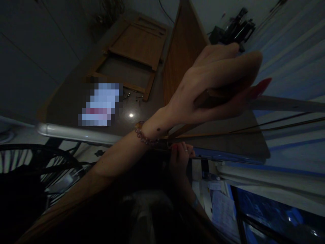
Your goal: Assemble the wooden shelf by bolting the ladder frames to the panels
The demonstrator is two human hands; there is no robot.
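Note:
My left hand, with a bead bracelet at the wrist, is closed around the upper edge of a wooden panel that stands on edge on the dark table. Lower down, my right hand, with red nails and a ring, is pinched together at the table's near edge, right by the panel's bottom corner. The dim light hides what its fingers hold.
A wooden frame lies flat on the table behind the panel, with a few screws and a blurred paper near it. A fan grille is at lower left, a black device at the far right, and papers below right.

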